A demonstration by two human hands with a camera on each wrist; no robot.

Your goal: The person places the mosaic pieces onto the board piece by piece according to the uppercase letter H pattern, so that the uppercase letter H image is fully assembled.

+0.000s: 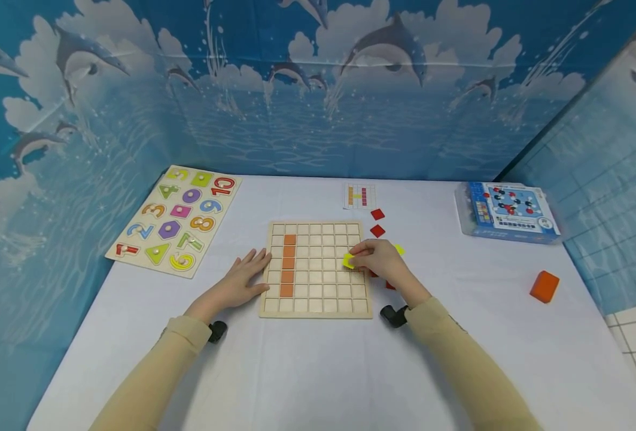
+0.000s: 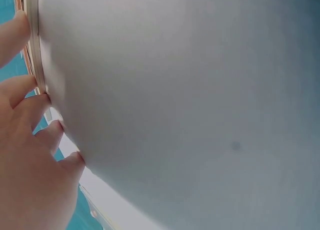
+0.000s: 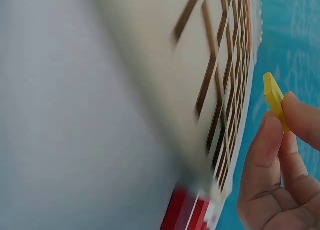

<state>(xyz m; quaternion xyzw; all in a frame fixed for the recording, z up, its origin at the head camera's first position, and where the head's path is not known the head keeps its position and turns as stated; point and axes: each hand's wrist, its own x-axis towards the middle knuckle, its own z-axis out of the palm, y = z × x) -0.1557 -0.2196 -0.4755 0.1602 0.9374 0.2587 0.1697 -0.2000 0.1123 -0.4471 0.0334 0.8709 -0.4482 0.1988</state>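
A wooden grid board (image 1: 315,313) lies on the white table, with several orange square tiles (image 1: 288,263) set in one column toward its left side. My left hand (image 1: 235,281) rests flat, fingers spread, its fingertips at the board's left edge; the left wrist view shows those fingers (image 2: 50,135) along that edge. Between thumb and fingers my right hand (image 1: 379,261) pinches a yellow square tile (image 3: 275,97), held above the right part of the grid. Red tiles (image 1: 377,230) lie just right of the board, some partly hidden beneath the right hand, and another yellow tile (image 1: 399,249) shows behind it.
A small pattern card (image 1: 359,196) lies behind the board. At the left is a number-and-shape puzzle board (image 1: 173,221). A blue boxed set (image 1: 511,212) stands at the back right, with an orange block (image 1: 544,287) nearer. A dolphin-print curtain (image 1: 318,120) borders the table.
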